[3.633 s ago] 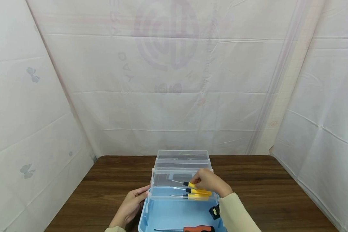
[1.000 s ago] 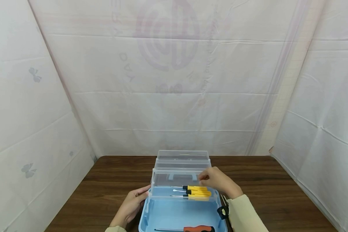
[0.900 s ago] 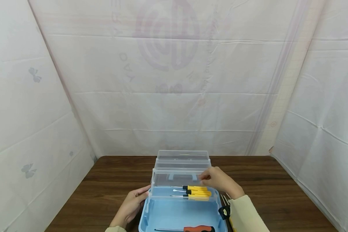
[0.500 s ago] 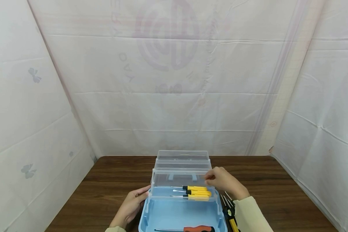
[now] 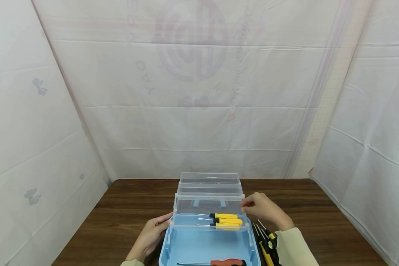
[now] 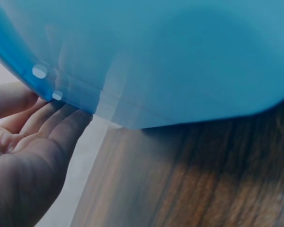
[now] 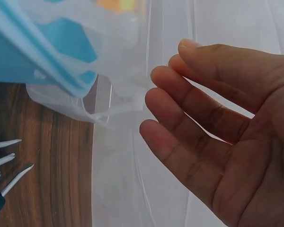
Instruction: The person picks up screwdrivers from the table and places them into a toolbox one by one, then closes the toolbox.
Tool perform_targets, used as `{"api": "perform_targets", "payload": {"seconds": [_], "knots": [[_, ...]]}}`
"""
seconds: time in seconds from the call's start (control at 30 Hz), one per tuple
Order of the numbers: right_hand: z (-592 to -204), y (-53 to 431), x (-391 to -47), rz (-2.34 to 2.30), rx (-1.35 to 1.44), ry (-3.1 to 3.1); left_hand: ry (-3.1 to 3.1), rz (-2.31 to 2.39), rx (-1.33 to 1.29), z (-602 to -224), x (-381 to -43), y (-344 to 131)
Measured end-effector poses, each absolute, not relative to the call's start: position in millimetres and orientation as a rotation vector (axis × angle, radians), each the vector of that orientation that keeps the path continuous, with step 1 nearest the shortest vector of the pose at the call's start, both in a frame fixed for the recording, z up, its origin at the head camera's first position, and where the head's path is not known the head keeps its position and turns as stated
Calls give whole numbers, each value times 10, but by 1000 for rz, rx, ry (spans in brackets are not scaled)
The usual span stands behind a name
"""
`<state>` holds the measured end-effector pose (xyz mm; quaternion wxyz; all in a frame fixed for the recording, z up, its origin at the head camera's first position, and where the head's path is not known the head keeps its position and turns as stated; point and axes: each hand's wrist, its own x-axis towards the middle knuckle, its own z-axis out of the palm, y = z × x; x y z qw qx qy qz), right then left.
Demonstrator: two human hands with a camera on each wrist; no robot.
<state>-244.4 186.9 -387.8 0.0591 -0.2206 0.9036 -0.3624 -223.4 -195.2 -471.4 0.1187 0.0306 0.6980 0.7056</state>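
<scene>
A light blue toolbox (image 5: 206,242) stands opened on the table, its clear plastic trays (image 5: 209,188) raised toward the back. Three small screwdrivers with yellow and black handles lie side by side in the front clear tray; the rearmost screwdriver (image 5: 224,215) is the one nearest my right hand (image 5: 266,208). That hand hovers at the tray's right end, fingers loosely bent, holding nothing in the right wrist view. My left hand (image 5: 151,234) grips the toolbox's left side near the hinge, thumb and fingers at its edge (image 6: 42,90). An orange-handled screwdriver (image 5: 227,262) lies in the blue base.
Several more tools (image 5: 267,244) with yellow and black handles lie on the wooden table (image 5: 319,221) right of the toolbox, partly under the right sleeve (image 5: 296,245). White sheeting (image 5: 199,129) hangs behind and at both sides.
My right hand has put down the yellow screwdriver in the clear tray, let go and drawn back to the right. The sleeve now uncovers tools beside the box. My left hand stays put.
</scene>
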Motion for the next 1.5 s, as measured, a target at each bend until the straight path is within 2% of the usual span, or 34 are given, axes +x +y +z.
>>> {"api": "perform_targets", "payload": {"seconds": [1.5], "knots": [[-4333, 2483, -2289, -1142, -399, 2620, 2026, 2080, 94, -4714, -2233, -1950]]}}
